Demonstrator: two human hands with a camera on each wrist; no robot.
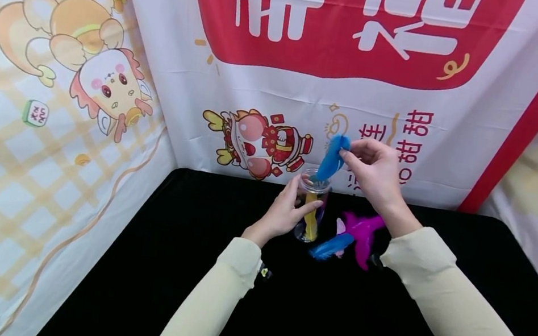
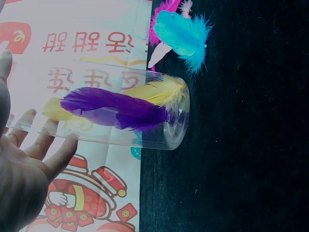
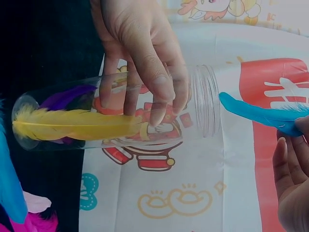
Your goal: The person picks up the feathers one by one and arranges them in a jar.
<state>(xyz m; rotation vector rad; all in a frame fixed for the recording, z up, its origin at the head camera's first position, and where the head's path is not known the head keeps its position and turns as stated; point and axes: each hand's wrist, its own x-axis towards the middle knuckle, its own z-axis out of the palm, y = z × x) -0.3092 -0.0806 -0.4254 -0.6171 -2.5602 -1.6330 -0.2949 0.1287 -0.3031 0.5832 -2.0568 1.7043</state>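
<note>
My left hand [image 1: 284, 213] grips a clear, threaded-neck plastic jar [image 3: 205, 104] upright on the black table, thumb on one side and fingers round the other. Inside it stand a yellow feather [image 3: 72, 124] and a purple feather [image 2: 111, 106]. Above the jar's mouth, my right hand [image 1: 377, 169] pinches a blue feather [image 1: 332, 158] between thumb and fingers. The feather's lower tip is right at the rim. To the right of the jar lie another blue feather [image 1: 332, 247], magenta feathers [image 1: 364, 237] and a pale pink feather [image 1: 340, 227].
The black-covered table [image 1: 329, 326] reaches back to a white and red printed cloth [image 1: 335, 62] hanging just behind the jar. Another printed cloth [image 1: 41, 170] hangs along the left side. The loose feathers lie below my right forearm.
</note>
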